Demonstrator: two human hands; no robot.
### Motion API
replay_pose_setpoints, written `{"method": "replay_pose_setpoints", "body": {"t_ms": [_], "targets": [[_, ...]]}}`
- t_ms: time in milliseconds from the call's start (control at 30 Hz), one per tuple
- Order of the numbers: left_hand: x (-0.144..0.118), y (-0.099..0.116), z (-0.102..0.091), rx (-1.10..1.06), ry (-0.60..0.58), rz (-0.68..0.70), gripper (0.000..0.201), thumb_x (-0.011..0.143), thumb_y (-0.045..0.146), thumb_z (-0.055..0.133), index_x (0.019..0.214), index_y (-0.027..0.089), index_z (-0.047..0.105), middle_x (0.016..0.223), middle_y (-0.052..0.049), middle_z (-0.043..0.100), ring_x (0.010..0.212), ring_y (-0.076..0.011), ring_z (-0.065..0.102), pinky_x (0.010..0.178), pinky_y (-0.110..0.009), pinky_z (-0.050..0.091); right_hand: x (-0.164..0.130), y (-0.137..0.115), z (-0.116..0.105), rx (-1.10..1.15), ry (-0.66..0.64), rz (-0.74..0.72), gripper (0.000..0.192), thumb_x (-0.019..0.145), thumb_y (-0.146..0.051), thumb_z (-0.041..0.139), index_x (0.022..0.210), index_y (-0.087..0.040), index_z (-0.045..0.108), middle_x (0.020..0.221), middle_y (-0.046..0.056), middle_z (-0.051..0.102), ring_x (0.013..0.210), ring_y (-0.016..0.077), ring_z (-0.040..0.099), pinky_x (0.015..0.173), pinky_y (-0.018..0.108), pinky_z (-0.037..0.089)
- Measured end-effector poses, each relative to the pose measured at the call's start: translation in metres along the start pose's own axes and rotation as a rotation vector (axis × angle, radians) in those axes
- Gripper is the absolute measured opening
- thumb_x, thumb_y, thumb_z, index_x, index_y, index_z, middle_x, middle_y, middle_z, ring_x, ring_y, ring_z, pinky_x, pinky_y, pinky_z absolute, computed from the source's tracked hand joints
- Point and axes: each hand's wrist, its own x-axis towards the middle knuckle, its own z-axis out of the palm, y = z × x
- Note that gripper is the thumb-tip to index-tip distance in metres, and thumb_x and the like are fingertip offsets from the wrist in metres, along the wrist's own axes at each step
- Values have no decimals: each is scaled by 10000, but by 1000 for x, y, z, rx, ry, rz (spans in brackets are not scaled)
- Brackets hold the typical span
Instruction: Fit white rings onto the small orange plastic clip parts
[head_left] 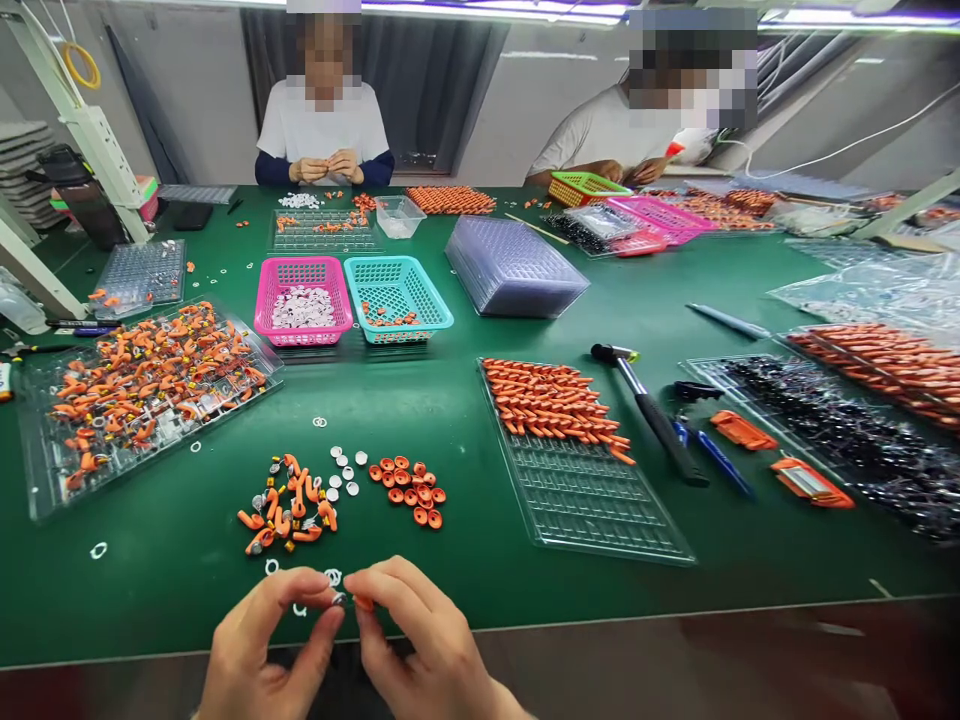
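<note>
Left hand pinched small silver part at 6 o'clock on green table. Right hand pinched small orange piece, tips nearly touching. Orange rings at 12 o'clock of hands. Best: align squarely, press gently, keep grip near tips.

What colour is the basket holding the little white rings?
Pink; the basket stands beside a teal one. The head view shows it best.

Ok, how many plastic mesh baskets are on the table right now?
4. A pink basket and teal basket sit side by side mid-table; a green basket and second pink basket lie far right. Others may be hidden.
</note>
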Motion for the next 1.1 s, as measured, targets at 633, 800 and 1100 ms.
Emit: {"method": "replay_pose_setpoints", "body": {"t_ms": [633,800,1100], "targets": [[21,13,5,-28,-56,50,146,830,114,647,899,241,669,790,25,737,697,-131,709,653,-189,564,9,-2,0,349,-7,559,158,843,-262,550,706,-184,557,638,-20,513,568,128,451,528,235,380],[22,15,8,-5,-24,40,128,822,107,612,838,226,657,741,26,709,650,-130,681,616,-199,541,11,-4,0,546,-14,669,245,841,-382,604,718,-185,526,644,-36,464,556,111,385,506,218,365],[23,19,9,74,9,109,134,811,92,583,798,224,601,701,30,657,616,-126,635,589,-203,510,9,-4,4,661,-34,775,421,801,-569,659,718,-192,493,634,-59,413,539,96,327,499,216,298]]}}
